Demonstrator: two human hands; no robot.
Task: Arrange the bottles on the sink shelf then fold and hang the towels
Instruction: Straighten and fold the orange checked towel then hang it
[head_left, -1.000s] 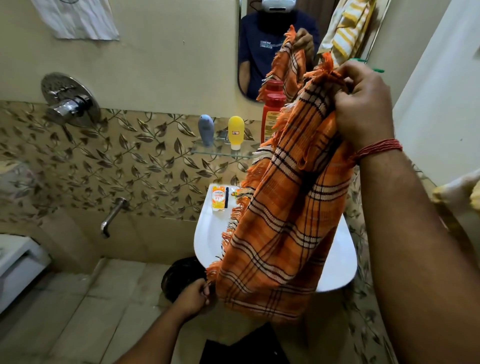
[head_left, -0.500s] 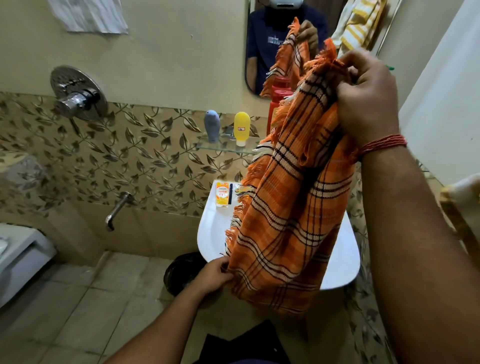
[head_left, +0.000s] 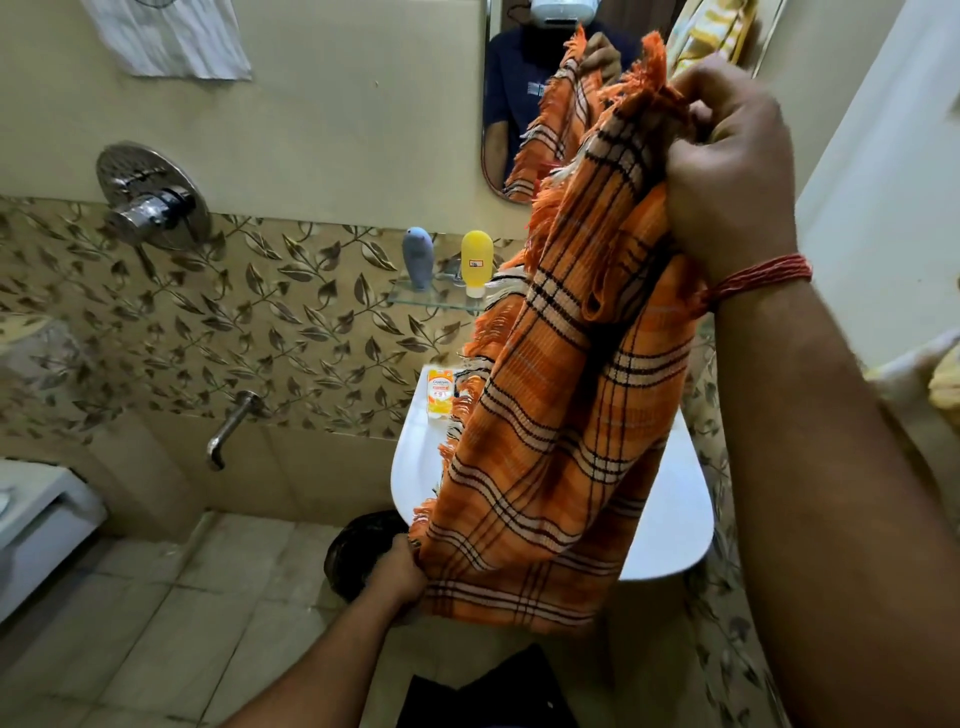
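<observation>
An orange plaid towel (head_left: 561, 415) with fringed ends hangs folded in front of the white sink (head_left: 670, 519). My right hand (head_left: 727, 171) grips its bunched top high up near the mirror. My left hand (head_left: 400, 566) holds the towel's lower left corner below the sink's rim. On the glass shelf (head_left: 410, 296) stand a grey-blue bottle (head_left: 417, 257) and a yellow bottle (head_left: 477, 262), both upright. The towel hides the right part of the shelf.
An orange packet (head_left: 439, 397) lies on the sink's back left corner. A shower valve (head_left: 150, 205) and a tap (head_left: 231, 428) stick out of the tiled wall. A white cloth (head_left: 171, 36) hangs top left, a yellow striped towel (head_left: 711, 31) top right. A dark bin (head_left: 358, 551) stands under the sink.
My left hand has moved right and slightly up along the towel's bottom edge, drawing the lower corner closer under the sink. My right hand stays high with the top.
</observation>
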